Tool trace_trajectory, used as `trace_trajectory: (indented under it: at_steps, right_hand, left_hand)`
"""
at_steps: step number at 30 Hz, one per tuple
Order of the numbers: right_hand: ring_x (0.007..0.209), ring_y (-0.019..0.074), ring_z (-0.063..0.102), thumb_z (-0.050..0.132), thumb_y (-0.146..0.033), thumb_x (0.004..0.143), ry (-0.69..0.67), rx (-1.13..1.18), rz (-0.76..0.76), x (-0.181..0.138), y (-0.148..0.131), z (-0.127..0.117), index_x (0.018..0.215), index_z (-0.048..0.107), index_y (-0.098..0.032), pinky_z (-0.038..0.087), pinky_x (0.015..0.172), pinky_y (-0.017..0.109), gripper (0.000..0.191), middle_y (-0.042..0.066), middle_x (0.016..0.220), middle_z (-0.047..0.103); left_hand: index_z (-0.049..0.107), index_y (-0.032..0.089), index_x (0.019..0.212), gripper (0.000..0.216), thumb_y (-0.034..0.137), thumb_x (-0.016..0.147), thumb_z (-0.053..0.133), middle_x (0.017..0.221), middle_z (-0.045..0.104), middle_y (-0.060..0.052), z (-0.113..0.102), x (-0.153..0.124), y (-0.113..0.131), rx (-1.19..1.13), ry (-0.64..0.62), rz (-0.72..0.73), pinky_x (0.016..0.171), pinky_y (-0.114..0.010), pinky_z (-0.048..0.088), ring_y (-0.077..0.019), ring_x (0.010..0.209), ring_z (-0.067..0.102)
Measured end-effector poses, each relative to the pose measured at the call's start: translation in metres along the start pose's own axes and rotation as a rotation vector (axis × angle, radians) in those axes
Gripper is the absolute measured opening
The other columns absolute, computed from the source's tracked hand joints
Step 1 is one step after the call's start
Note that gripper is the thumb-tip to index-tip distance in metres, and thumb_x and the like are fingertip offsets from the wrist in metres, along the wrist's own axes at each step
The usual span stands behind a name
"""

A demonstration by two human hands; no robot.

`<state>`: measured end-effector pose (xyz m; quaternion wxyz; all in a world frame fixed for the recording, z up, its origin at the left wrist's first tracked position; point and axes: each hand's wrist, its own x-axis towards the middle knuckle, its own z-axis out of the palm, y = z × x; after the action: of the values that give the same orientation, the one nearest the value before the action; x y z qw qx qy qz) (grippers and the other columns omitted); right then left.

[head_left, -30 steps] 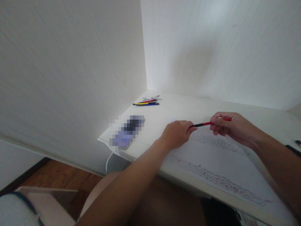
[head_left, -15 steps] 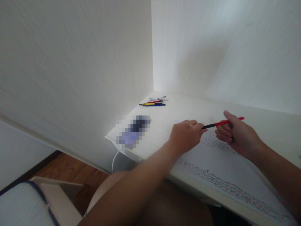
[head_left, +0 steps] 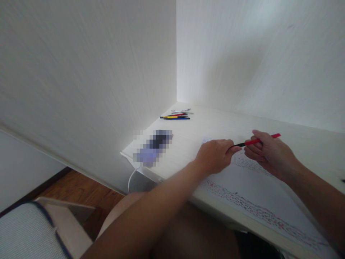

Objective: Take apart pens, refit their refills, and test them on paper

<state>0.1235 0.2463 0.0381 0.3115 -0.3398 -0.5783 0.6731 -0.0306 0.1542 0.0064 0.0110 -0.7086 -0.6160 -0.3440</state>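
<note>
A red pen with a black front end [head_left: 256,141] is held level above a large white sheet [head_left: 256,190] covered in rows of small red and dark marks. My left hand [head_left: 214,156] is closed, its fingertips pinching the pen's black tip. Curled fingers of my right hand [head_left: 269,153] grip the red barrel, thumb on top. Both hands hover just over the sheet on the white desk [head_left: 215,126].
Several coloured pens [head_left: 176,116] lie in the far corner of the desk against the white walls. A blurred flat object [head_left: 153,148] rests near the desk's left edge, with a white cable [head_left: 130,180] hanging below. A cushioned chair [head_left: 29,230] stands on the wooden floor at lower left.
My right hand opened its grip half a second ago and has closed round the red barrel again. My left hand stayed pinched on the black tip. The view shifted slightly.
</note>
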Motion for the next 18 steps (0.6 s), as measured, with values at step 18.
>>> trace_trajectory:
  at_steps: [18]
  right_hand:
    - [0.045, 0.0127, 0.026, 0.05, -0.043, 0.102, -0.08, -0.011, 0.051, 0.003, -0.003, -0.016, 0.046, 0.035, -0.02, 0.021, 0.048, 0.033, 0.062, 0.0, 0.044, 0.029]
  left_hand:
    - [0.064, 0.02, 0.071, 0.049, 0.049, 0.102, 0.041, 0.067, 0.063, 0.0, -0.002, 0.006, -0.006, -0.534, -0.18, -0.144, 0.069, -0.027, 0.039, -0.0129, 0.069, 0.057]
